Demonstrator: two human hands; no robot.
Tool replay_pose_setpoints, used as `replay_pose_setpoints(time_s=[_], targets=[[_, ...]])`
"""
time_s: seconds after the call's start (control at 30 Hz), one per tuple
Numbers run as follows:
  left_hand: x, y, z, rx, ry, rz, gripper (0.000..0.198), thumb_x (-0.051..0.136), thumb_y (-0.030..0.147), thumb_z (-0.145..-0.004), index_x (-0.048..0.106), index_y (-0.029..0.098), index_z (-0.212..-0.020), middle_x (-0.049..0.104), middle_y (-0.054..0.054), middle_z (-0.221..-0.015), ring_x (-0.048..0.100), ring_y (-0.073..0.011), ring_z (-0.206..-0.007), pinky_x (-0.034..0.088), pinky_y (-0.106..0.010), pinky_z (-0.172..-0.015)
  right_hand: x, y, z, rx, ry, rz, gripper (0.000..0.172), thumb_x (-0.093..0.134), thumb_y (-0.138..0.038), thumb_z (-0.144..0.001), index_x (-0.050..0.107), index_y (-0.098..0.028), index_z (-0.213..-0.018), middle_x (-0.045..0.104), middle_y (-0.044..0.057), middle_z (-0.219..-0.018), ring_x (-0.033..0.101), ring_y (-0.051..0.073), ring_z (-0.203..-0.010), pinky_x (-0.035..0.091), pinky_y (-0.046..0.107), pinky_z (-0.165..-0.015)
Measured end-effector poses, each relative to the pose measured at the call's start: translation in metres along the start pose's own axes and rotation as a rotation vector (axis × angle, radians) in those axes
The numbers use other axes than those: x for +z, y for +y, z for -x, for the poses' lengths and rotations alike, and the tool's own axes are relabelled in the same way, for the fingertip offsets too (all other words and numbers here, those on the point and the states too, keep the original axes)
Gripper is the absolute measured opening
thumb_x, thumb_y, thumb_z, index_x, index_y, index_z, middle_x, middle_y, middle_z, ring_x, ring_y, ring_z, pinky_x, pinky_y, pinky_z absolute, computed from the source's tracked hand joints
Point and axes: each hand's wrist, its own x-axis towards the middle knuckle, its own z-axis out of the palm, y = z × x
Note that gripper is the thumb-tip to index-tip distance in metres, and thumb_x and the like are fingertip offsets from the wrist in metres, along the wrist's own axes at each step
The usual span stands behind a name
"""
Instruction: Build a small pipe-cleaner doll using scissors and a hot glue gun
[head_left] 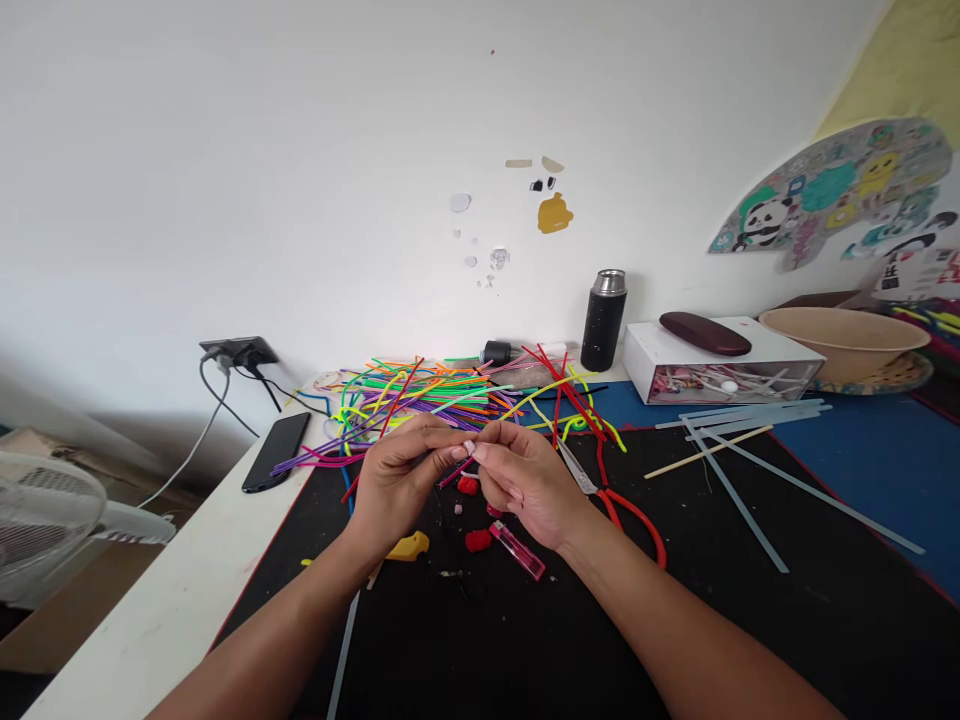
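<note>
A small pale pink piece (469, 447), too small to name, is pinched between the fingertips of my left hand (394, 487) and my right hand (531, 488). Both hands are closed and meet above the black mat (450, 660). Beneath them lie a red fuzzy lump (478, 540), another red lump (467, 485) and a tiny pink bit (458, 509). A pink lighter (519, 551) rests just in front of my right hand. Partly covered by my left wrist is a yellow object (409, 547). Scissors with orange-red handles (637, 515) lie beside my right wrist.
Colourful pipe cleaners (427, 390) are heaped behind my hands. Translucent glue sticks (739, 497) and a wooden stick (709, 452) lie to the right. A black flask (604, 322), white box (720, 365) and beige bowl (844, 335) line the wall. A phone (276, 453) lies left.
</note>
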Motion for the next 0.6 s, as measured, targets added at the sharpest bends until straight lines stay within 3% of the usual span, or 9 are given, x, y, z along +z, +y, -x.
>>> replay_pose_setpoints(time_s=[0.6], targets=[[0.0045, -0.0024, 0.0055, -0.203, 0.030, 0.176, 0.007, 0.085, 0.031, -0.087, 0.084, 0.024, -0.089, 0.077, -0.003, -0.084, 0.067, -0.0156, -0.077, 0.054, -0.026, -0.073, 0.0014, -0.0024, 0.0012, -0.001, -0.014, -0.002, 0.031, 0.083, -0.038, -0.081, 0.057, -0.021, -0.079, 0.039, -0.016, -0.042, 0.025, 0.004, -0.033, 0.018, 0.018, -0.039]])
